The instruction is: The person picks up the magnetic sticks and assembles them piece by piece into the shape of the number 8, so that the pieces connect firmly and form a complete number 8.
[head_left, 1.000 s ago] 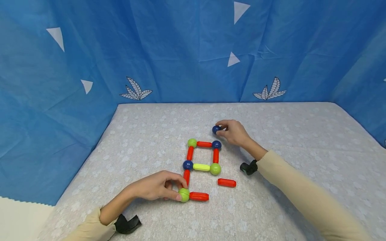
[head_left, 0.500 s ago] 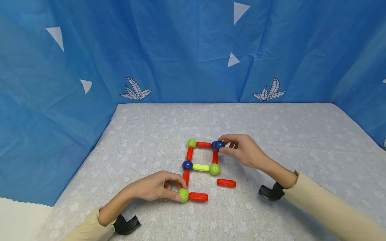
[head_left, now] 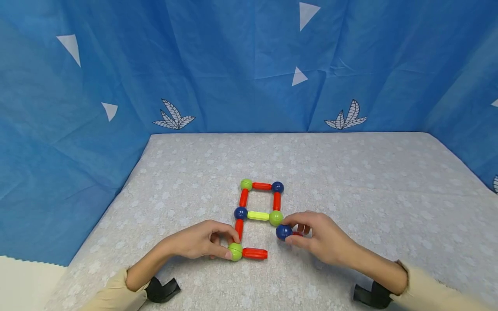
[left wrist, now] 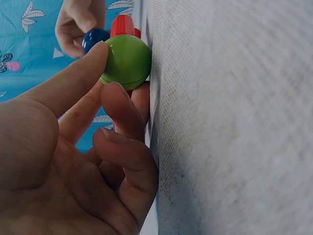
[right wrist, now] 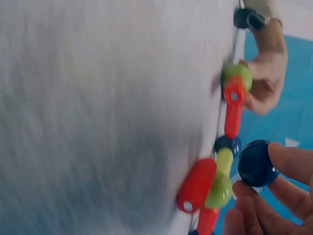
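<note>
My left hand pinches a green ball at the near left corner of a frame of sticks and balls on the table. From that ball one red stick points right, its far end free; another red stick runs up to a blue ball. My right hand holds a separate blue ball between thumb and fingers, just below the frame's green ball. In the right wrist view this blue ball appears raised off the table. A loose red stick lies partly hidden behind the right hand.
Beyond the hands, the frame closes into a square with a yellow-green stick, red sticks, a green ball and a blue ball. A pale patterned cloth covers the table. Blue curtain hangs along its back and sides.
My right hand has carried its blue ball from beyond the frame's far right corner toward me, to above the loose red stick. The left hand stays on the green ball.
</note>
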A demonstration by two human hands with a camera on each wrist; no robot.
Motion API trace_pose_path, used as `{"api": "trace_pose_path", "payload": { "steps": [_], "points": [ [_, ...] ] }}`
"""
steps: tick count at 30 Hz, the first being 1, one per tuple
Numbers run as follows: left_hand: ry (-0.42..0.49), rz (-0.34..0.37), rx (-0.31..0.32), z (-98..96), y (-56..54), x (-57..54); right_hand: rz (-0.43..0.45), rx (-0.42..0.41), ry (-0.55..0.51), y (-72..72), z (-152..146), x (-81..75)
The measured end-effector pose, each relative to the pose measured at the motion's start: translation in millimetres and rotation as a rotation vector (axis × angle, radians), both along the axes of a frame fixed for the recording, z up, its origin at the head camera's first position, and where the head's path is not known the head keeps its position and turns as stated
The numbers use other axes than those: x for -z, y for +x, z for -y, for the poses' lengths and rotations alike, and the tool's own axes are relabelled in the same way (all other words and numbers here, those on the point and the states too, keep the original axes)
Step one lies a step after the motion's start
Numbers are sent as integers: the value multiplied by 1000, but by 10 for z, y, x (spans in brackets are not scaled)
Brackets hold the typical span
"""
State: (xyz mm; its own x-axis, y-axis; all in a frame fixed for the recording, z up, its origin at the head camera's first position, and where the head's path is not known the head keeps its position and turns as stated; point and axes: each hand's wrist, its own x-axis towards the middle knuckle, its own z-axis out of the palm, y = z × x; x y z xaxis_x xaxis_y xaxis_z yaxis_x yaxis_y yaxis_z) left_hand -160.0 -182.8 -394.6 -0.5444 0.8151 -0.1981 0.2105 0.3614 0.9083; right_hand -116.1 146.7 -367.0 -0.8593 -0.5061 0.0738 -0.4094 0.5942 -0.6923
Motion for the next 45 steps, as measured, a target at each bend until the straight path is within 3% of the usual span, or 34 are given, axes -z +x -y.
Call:
{"api": "trace_pose_path", "payload": {
  "steps": [12,45],
  "points": [
    [10,-4,4,-5,3,8,69,-51,-20,170,103,119],
    [-4,18,2,-12,2,2,121,-98,25,179,170,200]
  ]
}}
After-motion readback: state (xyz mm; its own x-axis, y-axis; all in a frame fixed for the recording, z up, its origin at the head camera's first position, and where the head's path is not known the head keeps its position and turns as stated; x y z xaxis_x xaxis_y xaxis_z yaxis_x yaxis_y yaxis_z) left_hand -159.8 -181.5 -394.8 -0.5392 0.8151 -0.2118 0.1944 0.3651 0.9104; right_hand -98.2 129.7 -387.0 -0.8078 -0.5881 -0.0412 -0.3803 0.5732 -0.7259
